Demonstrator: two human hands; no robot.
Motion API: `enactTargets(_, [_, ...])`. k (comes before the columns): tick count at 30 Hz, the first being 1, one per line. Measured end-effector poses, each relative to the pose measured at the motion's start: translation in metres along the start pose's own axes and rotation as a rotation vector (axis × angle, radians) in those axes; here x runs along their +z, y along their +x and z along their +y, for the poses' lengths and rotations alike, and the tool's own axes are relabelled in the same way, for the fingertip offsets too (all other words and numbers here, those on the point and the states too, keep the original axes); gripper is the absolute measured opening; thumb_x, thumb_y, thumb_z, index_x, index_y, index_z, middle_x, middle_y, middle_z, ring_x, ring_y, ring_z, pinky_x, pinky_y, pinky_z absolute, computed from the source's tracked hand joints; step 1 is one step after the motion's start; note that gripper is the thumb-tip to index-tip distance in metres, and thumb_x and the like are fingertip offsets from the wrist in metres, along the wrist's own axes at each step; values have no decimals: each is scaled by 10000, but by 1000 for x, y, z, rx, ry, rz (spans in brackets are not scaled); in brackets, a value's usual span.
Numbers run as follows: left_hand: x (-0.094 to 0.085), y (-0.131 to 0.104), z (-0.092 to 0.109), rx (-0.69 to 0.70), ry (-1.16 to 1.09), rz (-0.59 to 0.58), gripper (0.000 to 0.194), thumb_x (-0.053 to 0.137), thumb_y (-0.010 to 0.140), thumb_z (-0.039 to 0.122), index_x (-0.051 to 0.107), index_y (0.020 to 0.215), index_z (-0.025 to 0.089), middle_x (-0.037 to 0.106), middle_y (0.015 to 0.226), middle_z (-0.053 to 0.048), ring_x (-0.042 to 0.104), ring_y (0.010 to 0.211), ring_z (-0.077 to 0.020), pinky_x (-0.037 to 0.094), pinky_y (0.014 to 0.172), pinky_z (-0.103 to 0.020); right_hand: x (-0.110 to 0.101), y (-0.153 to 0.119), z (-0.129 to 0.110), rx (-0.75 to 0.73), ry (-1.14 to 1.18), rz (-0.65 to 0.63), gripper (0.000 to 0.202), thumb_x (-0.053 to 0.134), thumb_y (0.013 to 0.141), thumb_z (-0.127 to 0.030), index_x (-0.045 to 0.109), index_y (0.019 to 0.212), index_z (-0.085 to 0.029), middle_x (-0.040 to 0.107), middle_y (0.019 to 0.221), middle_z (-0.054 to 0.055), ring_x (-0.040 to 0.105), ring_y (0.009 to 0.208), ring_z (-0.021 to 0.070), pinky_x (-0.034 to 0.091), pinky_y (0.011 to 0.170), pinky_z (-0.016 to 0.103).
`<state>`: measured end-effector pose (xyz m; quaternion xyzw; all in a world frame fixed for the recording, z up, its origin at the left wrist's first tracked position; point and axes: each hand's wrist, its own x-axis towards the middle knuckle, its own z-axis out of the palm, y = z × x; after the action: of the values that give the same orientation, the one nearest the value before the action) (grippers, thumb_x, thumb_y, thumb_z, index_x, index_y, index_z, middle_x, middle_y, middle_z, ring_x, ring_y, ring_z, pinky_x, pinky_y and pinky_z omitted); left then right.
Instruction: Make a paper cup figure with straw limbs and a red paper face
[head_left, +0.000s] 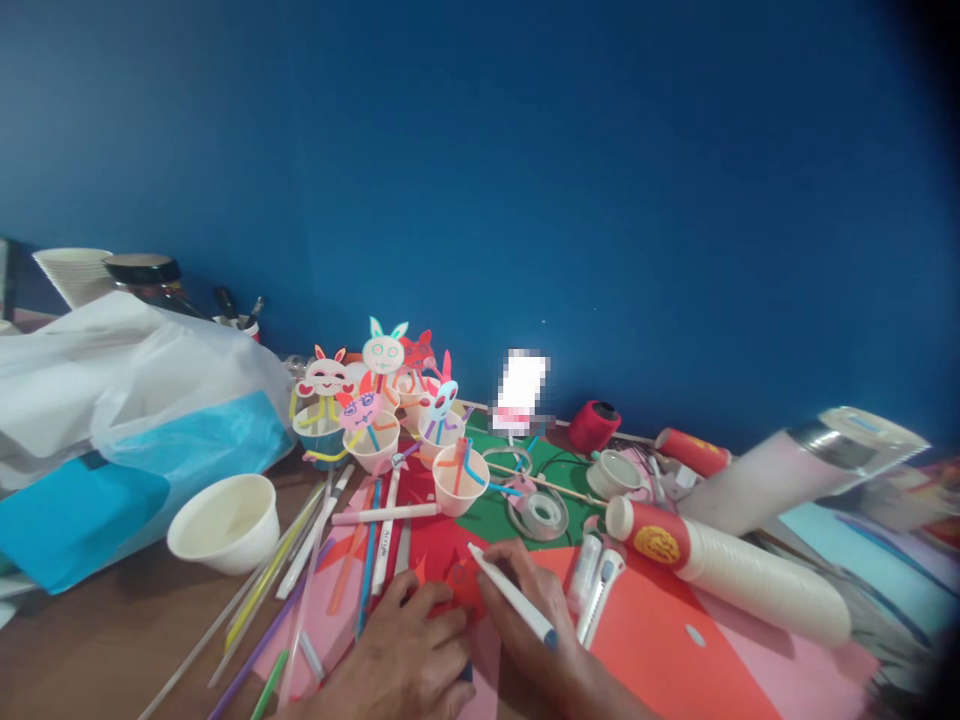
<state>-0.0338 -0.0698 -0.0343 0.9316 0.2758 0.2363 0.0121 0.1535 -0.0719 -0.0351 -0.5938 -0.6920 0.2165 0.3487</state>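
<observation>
In my right hand point(532, 600) is a white marker point(517, 600) with a blue end, its tip slanting up and left over a red paper piece point(450, 560). A small round outline shows on that red paper. My left hand point(420, 650) rests on the paper's near side, fingers bent and apart. Something dark blue peeks out beneath its outer fingers, too hidden to name. A white cup point(459, 492) with bent coloured straws stands just beyond. Close to my right hand lie a box cutter point(600, 598) and a roll of clear tape point(541, 514).
Paper cups with animal-face figures point(384, 352) on straws stand at the back. At left are a white bowl point(225, 525), loose straws point(247, 620) and a plastic bag point(135, 370). A long stack of cups point(765, 580) lies at right on orange paper point(675, 660).
</observation>
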Motion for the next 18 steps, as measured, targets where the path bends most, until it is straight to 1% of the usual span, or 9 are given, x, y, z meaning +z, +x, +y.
enactTargets(4, [9, -1, -5, 44, 21, 94, 206, 611, 803, 432, 623, 762, 230, 690, 929, 61, 544, 910, -169, 277, 916, -344, 0, 2, -1, -23, 19, -1, 71, 472, 874, -245, 532, 889, -209, 660, 718, -15, 626, 615, 130, 430, 560, 198])
enactTargets(6, [12, -2, -6, 57, 18, 115, 218, 612, 799, 443, 617, 752, 230, 691, 918, 68, 544, 889, -166, 273, 912, -342, 0, 2, -2, -29, 29, -6, 74, 468, 873, -236, 534, 891, -208, 657, 718, -15, 621, 613, 129, 428, 562, 199])
enactTargets(10, [11, -1, -6, 55, 20, 105, 197, 603, 811, 418, 612, 754, 229, 688, 930, 65, 542, 900, -166, 280, 908, -339, -2, 1, -3, -41, 49, -18, 77, 460, 877, -231, 533, 891, -208, 651, 726, -15, 619, 628, 128, 427, 574, 201])
enactTargets(12, [9, -1, -5, 49, 23, 80, 190, 606, 810, 412, 608, 755, 230, 687, 932, 65, 540, 905, -168, 279, 906, -342, -2, 0, -2, -45, 50, -21, 77, 464, 879, -237, 535, 898, -212, 650, 741, -14, 622, 650, 129, 428, 588, 200])
enactTargets(14, [7, 0, -5, 48, 26, 63, 183, 610, 807, 408, 603, 759, 232, 687, 915, 67, 538, 908, -171, 270, 911, -346, -2, 0, -2, -31, 43, -21, 79, 467, 882, -248, 537, 898, -216, 649, 739, -17, 620, 644, 126, 422, 577, 197])
enactTargets(18, [8, 0, -6, 60, 30, 79, 201, 601, 809, 417, 593, 733, 231, 678, 846, 76, 537, 888, -168, 255, 920, -342, -1, 1, -2, 5, 31, -21, 67, 474, 877, -251, 532, 871, -218, 645, 696, -26, 615, 600, 120, 408, 536, 189])
